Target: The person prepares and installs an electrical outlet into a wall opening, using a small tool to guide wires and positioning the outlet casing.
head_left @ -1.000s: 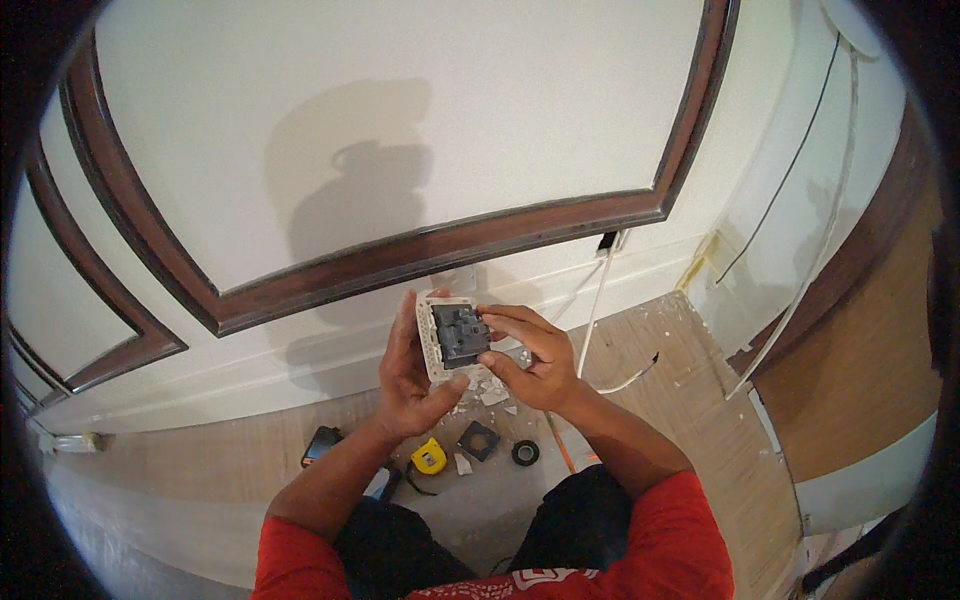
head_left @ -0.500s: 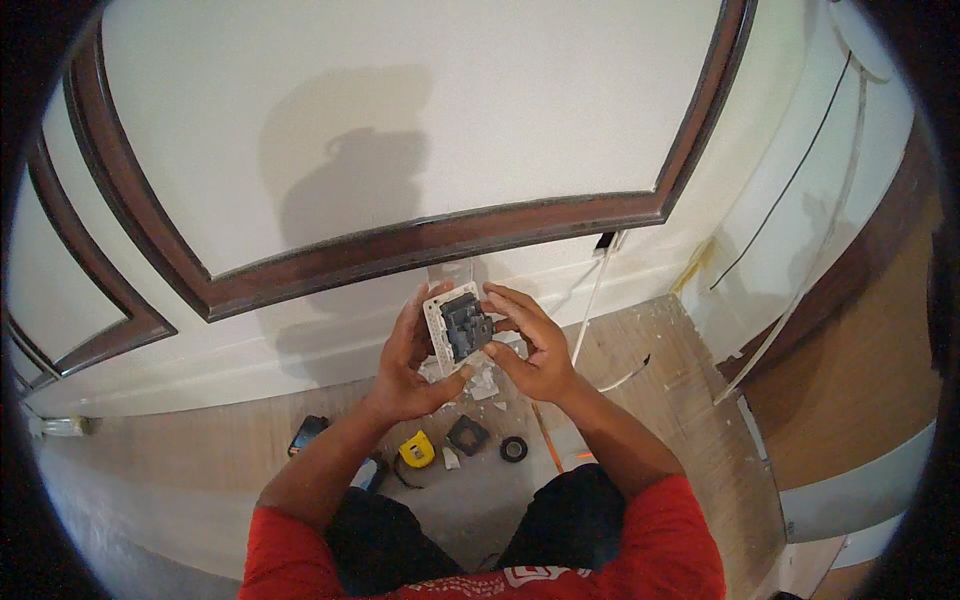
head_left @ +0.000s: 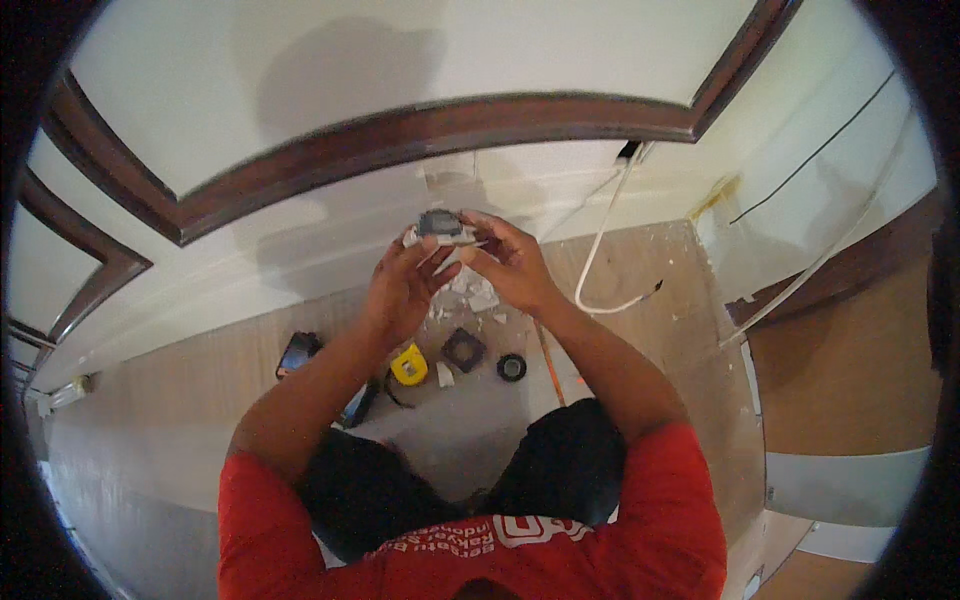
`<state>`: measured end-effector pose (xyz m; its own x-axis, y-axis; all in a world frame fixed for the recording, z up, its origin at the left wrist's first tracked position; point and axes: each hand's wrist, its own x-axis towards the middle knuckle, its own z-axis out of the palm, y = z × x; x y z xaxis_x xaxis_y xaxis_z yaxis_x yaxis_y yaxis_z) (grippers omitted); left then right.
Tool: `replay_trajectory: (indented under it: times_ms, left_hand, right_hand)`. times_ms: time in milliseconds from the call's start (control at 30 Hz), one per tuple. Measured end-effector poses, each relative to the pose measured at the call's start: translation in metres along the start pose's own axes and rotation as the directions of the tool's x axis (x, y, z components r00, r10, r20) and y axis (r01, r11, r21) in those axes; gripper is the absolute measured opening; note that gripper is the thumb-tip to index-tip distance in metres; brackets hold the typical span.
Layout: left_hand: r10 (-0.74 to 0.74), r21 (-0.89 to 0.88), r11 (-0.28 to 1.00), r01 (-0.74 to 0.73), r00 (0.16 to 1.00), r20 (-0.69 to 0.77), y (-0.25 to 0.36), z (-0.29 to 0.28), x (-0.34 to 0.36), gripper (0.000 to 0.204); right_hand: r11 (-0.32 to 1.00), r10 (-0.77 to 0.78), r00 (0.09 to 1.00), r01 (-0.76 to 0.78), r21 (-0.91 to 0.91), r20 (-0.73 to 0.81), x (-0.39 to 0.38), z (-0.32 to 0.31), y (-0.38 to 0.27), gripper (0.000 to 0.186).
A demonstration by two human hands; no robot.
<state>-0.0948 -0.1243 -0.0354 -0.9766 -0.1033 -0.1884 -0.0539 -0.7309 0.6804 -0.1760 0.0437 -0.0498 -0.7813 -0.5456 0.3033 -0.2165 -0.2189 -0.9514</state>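
Both my hands hold a wall socket (head_left: 440, 222) out in front of me, close to the wall. It has a pale frame and a dark grey body, which faces upward. My left hand (head_left: 400, 275) grips the frame from the left and below. On the other side, the fingers and thumb of my right hand (head_left: 508, 262) close on the right end of the frame. Broken white plaster pieces (head_left: 482, 297) lie on the floor below the socket.
On the floor by my knees are a yellow tape measure (head_left: 409, 366), a dark square frame (head_left: 463, 350), a black tape roll (head_left: 511, 367) and a dark boxy item (head_left: 298, 354). A white cable (head_left: 600, 262) hangs from a dark wall opening (head_left: 628, 150). Brown moulding (head_left: 400, 133) borders the wall panel.
The socket has tipped from its side-facing pose to nearly flat, body upward. My view has shifted downward, so the wall and floor things appear higher.
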Motion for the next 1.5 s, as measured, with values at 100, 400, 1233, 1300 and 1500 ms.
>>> replay_trajectory:
  times_ms: [100, 400, 1233, 1300, 1500]
  left_hand:
    - [-0.020, -0.025, 0.999, 0.020, 1.000, 0.017, -0.006, -0.013, 0.003, 0.027]
    - [-0.015, 0.062, 0.998, 0.017, 0.999, -0.034, -0.009, -0.008, 0.009, 0.039]
    - [0.582, 0.872, 0.449, -0.195, 0.804, -0.120, -0.017, -0.062, 0.118, 0.034]
    - [0.635, 0.888, 0.390, -0.242, 0.769, -0.070, -0.017, -0.056, 0.114, 0.033]
    - [0.601, 0.841, 0.448, -0.302, 0.799, -0.034, -0.016, -0.050, 0.120, 0.033]
  right_hand:
    - [0.957, -0.081, 0.997, 0.083, -0.277, 0.020, 0.000, 0.004, 0.009, 0.042]
    - [0.956, -0.035, 0.985, -0.017, -0.292, -0.171, 0.005, 0.004, 0.012, 0.032]
    - [0.988, -0.037, 0.917, -0.026, -0.153, -0.397, 0.084, -0.023, 0.102, 0.023]
    - [0.974, -0.083, 0.924, -0.004, -0.228, -0.373, 0.085, -0.028, 0.100, 0.023]
    - [0.998, -0.008, 0.944, -0.013, -0.063, -0.330, 0.095, -0.043, 0.103, 0.031]
